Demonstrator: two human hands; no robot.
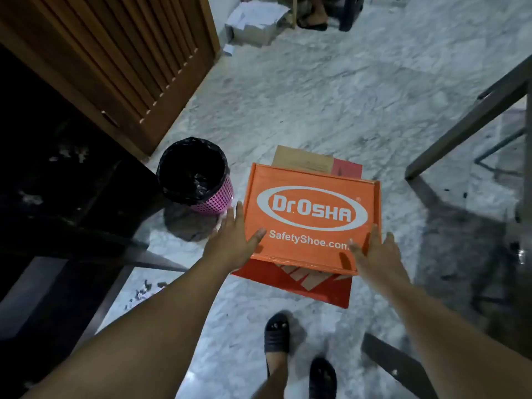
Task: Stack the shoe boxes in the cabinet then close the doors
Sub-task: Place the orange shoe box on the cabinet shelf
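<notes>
An orange shoe box (312,194) with white "Dr.OSHA" lettering lies on top of a stack on the marble floor. Under it a red box (325,289) shows at the near side, and a brown cardboard box (302,161) and a pinkish one (347,168) show at the far side. My left hand (233,240) reaches to the orange box's near left corner with fingers straight. My right hand (374,251) is at its near right corner, fingers extended along the edge. The open wooden louvred cabinet door (121,59) stands at upper left, beside the dark cabinet interior (43,156).
A pink bin (198,177) with a black liner stands just left of the stack. Metal furniture legs (466,119) slant at the right. Papers and a white box (256,21) lie at the far end, beside another person's sandalled foot (313,15). My feet in dark sandals (299,352) are below.
</notes>
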